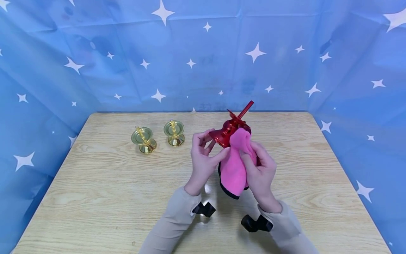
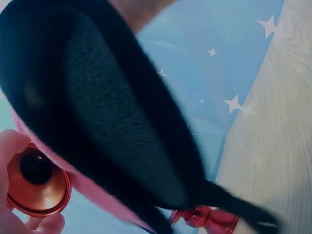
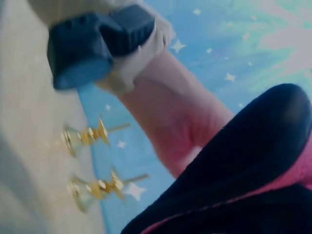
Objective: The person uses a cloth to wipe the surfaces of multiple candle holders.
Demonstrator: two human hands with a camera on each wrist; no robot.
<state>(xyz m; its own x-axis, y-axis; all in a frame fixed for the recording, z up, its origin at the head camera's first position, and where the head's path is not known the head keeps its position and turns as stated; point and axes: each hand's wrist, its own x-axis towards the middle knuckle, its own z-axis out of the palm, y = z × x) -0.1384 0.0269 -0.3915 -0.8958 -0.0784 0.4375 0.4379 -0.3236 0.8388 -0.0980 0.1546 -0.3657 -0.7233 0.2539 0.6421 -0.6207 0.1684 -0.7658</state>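
Note:
A shiny red candlestick (image 1: 225, 132) with a spike on its dish is tilted above the table, spike up to the right. My left hand (image 1: 205, 158) grips it by the flared foot; the hollow underside of that foot (image 2: 58, 192) faces the left wrist view. A pink cloth with black edging (image 1: 234, 168) hangs from my right hand (image 1: 260, 168), which pinches it and holds it against the candlestick's body. Its dark side (image 2: 117, 112) fills much of the left wrist view. Another red piece (image 2: 222, 222) shows below the cloth there, mostly hidden in the head view.
Two gold candlesticks with spikes stand at the back left of the wooden table (image 1: 111, 197): one further left (image 1: 147, 145), the other (image 1: 176, 139) beside it. A blue curtain with white stars (image 1: 203, 77) hangs behind the table and along its sides.

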